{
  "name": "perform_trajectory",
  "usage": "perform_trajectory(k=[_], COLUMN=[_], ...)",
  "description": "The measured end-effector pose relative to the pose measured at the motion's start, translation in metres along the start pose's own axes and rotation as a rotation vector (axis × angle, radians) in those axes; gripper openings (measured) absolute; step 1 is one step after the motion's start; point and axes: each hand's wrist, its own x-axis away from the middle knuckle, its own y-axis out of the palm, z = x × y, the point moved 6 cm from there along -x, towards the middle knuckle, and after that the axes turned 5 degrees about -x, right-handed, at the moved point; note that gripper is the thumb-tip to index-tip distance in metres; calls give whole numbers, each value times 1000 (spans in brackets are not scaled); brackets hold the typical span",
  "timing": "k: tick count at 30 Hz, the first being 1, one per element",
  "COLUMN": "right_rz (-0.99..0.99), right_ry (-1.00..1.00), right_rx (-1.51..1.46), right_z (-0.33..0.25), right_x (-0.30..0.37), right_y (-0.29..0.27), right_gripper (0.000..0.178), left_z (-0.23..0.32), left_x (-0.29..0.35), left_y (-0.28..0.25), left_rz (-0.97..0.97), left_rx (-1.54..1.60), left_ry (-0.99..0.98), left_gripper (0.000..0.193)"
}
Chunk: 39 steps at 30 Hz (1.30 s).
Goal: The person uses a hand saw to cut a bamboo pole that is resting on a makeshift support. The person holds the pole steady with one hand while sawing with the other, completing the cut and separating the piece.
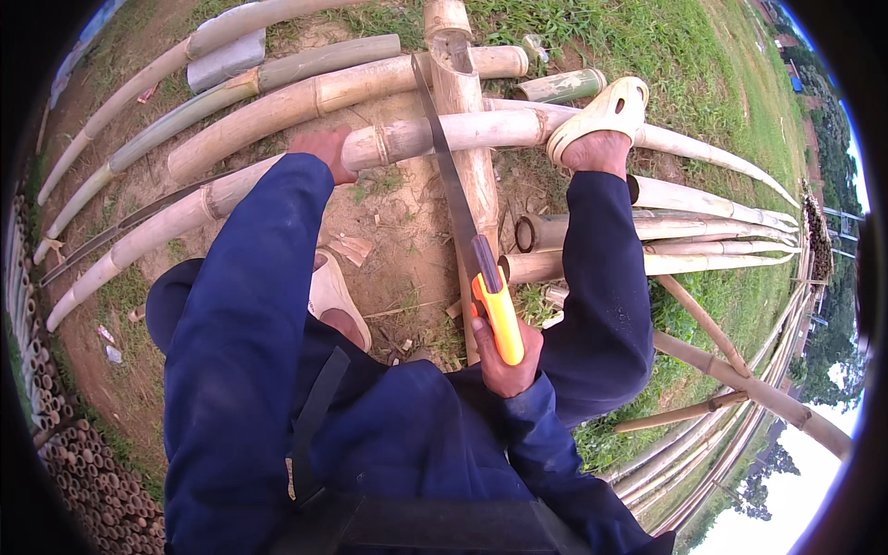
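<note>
Grassy ground (671, 60), orange-handled dark-bladed saw (462, 211), pale jointed bamboo (405, 141)

Your saw (460, 205) crosses over the pole (402, 141), right of your left hand (324, 151); at far left lies, seemingly, a bamboo stack (92, 481).

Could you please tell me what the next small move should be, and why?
Perhaps a short stroke of the saw in the right hand: its blade crosses the pole, which the left hand and a shoe seem to steady.
</note>
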Motion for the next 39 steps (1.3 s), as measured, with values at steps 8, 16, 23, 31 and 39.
perform_trajectory(k=[8,16,23,31,39], right_rz=[30,47,-5,2,18], right_ry=[102,-38,85,26,85], right_rx=[-48,-154,-42,-83,-96], right_z=[-1,17,6,12,17], right_x=[34,-111,11,-41,14], right_y=[-9,27,3,10,0], right_gripper=[26,12,20,14,18], left_z=[1,6,-11,1,-12], left_x=[10,0,4,-8,-2], left_y=[-5,-7,-4,-11,-8], left_rz=[109,54,-79,-34,-53], left_rx=[-27,23,1,31,18], left_ry=[79,114,50,34,70], left_gripper=[60,62,62,60,66])
